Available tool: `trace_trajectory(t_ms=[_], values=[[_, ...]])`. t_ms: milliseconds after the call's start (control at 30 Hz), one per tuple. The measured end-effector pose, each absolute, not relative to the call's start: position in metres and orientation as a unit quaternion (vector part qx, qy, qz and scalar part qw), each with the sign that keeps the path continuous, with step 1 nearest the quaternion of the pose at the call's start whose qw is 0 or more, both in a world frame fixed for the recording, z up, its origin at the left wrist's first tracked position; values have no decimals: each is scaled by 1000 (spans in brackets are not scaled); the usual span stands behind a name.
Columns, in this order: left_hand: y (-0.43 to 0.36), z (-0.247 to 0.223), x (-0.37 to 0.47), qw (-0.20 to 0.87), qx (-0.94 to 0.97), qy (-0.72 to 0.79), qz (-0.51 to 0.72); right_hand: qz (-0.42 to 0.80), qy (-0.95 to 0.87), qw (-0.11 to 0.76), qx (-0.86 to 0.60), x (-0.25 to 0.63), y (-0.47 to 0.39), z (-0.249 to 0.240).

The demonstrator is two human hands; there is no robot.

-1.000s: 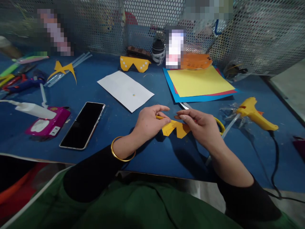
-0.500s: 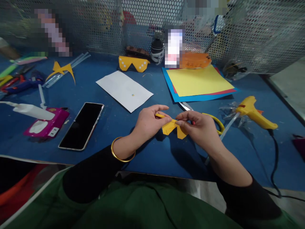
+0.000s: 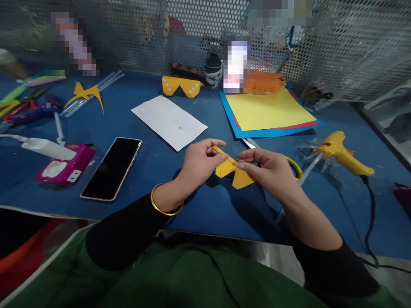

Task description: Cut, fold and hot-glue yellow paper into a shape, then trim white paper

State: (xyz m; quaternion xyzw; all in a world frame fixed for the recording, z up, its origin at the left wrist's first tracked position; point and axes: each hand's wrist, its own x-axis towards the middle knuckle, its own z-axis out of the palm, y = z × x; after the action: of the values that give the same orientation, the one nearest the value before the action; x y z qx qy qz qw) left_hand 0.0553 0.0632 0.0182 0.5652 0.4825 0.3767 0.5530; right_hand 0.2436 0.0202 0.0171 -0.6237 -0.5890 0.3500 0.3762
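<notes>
Between my hands is a yellow paper cutout (image 3: 242, 179) shaped like a pair of glasses, with a narrow folded strip along its top edge. My left hand (image 3: 199, 164) pinches its left end between thumb and fingers. On the other side, my right hand (image 3: 269, 171) grips the strip and the right lens, covering part of it. Scissors with yellow handles (image 3: 297, 169) lie partly hidden behind my right hand. A finished-looking pair of yellow paper glasses (image 3: 181, 87) with white squares stands farther back, near the mesh.
White paper (image 3: 169, 124) lies ahead, with coloured sheets (image 3: 271, 111) to its right. A yellow glue gun (image 3: 348, 154) with a cord rests at right. At left are a phone (image 3: 112, 169), a magenta power strip (image 3: 80, 160) and several tools. Perforated mesh (image 3: 135, 42) closes the back.
The paper cutout has tilted, its left end up and its right lens swung left and down. My left fingers have shifted slightly along the strip; both hands keep hold.
</notes>
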Motion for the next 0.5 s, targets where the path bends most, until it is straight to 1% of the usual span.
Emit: trace_trajectory(t_ms=[333, 500], values=[[64, 16, 56, 545, 573, 479, 382, 324, -613, 371, -618, 240, 19, 15], [64, 17, 55, 551, 572, 477, 376, 358, -595, 379, -611, 241, 19, 21]])
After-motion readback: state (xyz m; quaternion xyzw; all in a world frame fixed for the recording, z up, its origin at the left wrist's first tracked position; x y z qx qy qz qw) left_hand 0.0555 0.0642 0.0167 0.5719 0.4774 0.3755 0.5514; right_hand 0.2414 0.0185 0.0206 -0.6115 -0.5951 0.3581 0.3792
